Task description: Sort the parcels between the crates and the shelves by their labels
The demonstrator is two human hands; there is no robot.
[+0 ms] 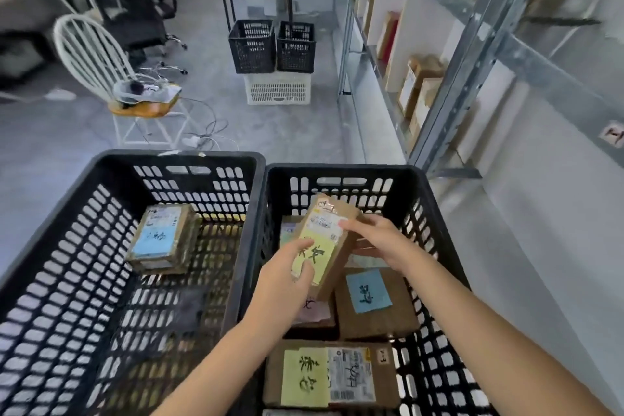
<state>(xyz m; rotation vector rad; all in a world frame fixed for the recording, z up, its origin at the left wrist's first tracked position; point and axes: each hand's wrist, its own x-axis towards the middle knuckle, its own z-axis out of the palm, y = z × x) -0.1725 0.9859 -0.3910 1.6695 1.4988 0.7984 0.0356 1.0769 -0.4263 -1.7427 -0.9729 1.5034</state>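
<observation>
From my remote seat I see both hands over the right-hand black crate (337,171), sharing one brown parcel (332,211) that is raised above the crate's contents and tilted, its labelled face turned up toward the camera. The left hand (287,277) grips the parcel's lower end, with the thumb lying across its yellow handwritten label (317,255). The right hand (378,240) holds the upper right edge, one fingertip resting on the white shipping label and the other fingers curled behind the box. Below it in the same crate lie a parcel with a blue label (371,300), a pink-labelled parcel (315,312) partly hidden by the left wrist, and, nearest me, a flat parcel with a yellow label (332,376). The left-hand black crate (169,159) touches the first one side by side and holds a single blue-labelled parcel (162,240) near its far end. The metal shelves (472,44) stand to the right, with boxes upright on them. Farther off, two black crates (253,44) sit on a white crate (277,88), near a white chair (91,54).
</observation>
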